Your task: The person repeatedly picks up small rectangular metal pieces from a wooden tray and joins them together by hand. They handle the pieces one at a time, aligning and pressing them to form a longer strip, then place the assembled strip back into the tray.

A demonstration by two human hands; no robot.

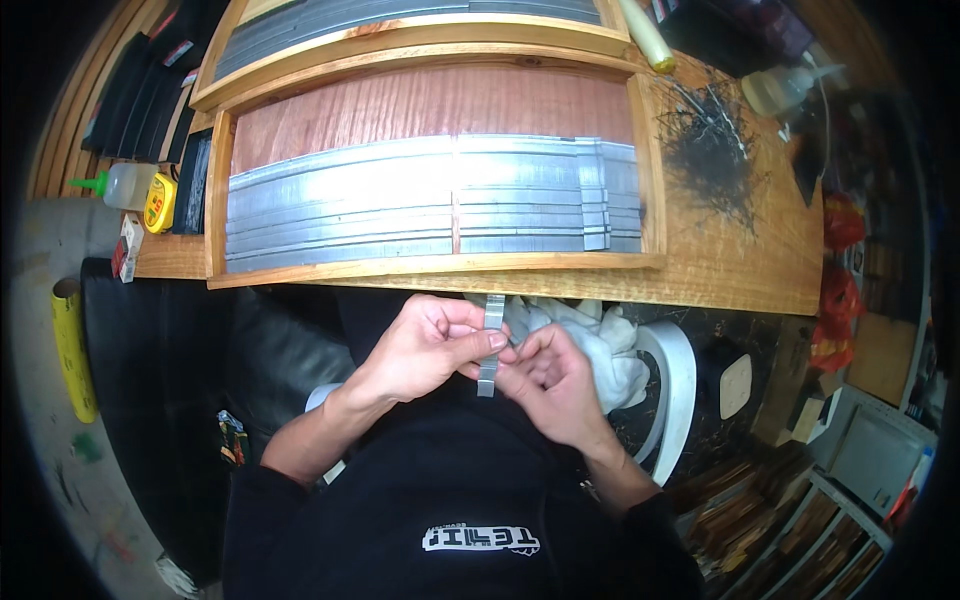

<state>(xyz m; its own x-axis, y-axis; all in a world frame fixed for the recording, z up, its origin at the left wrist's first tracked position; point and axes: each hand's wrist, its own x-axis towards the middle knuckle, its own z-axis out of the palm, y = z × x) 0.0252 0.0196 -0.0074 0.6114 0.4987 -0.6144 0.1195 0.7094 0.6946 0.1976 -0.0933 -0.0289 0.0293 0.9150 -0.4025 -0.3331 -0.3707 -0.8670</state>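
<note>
In front of my chest, below the table's near edge, my left hand (435, 345) pinches a short, narrow grey metal strip (486, 387) between thumb and fingers. The strip stands nearly lengthwise in view, its ends showing above and below my fingertips. My right hand (555, 385) is closed too, its fingers curled and the tips meeting at the strip's right side. What those tips pinch is hidden. Just beyond, a wooden frame tray (435, 268) on the table holds rows of long silvery metal strips (340, 195), with a stack of short pieces (595, 220) near its right end.
A second tray (420, 32) lies behind. On the wooden table (740, 270) at right are a pile of dark wire-like scraps (705, 150) and a squeeze bottle (775, 92). A green-tipped bottle (128, 185) and yellow container (160, 203) stand left. A white chair arm (678, 390) curves at right.
</note>
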